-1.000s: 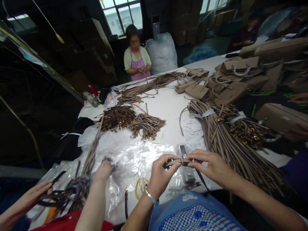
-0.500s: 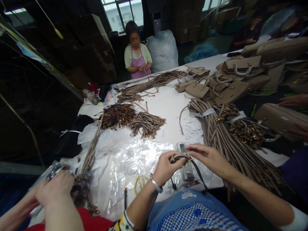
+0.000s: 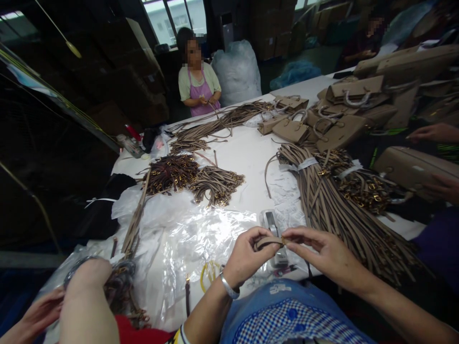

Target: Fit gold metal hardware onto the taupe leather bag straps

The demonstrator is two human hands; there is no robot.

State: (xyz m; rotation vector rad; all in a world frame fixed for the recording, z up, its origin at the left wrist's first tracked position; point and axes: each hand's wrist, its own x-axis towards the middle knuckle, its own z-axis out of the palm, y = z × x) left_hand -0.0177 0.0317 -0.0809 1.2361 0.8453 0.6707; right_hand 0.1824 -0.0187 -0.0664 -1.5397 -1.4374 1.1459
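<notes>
Pinching flat taupe strap (image 3: 269,242), left hand (image 3: 244,257), right hand (image 3: 321,249) | white tabletop (image 3: 256,160): edge bodyward of grip, gap beyond, left of bundled taupe straps (image 3: 324,205)

Tan handbags (image 3: 342,132) piled right — bulging plastic sack (image 3: 237,71) beyond table (image 3: 253,150).

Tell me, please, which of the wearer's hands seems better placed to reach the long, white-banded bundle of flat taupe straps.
Probably the right hand: it is nearer the bundle, while the left hand grips a curved taupe strap.
</notes>
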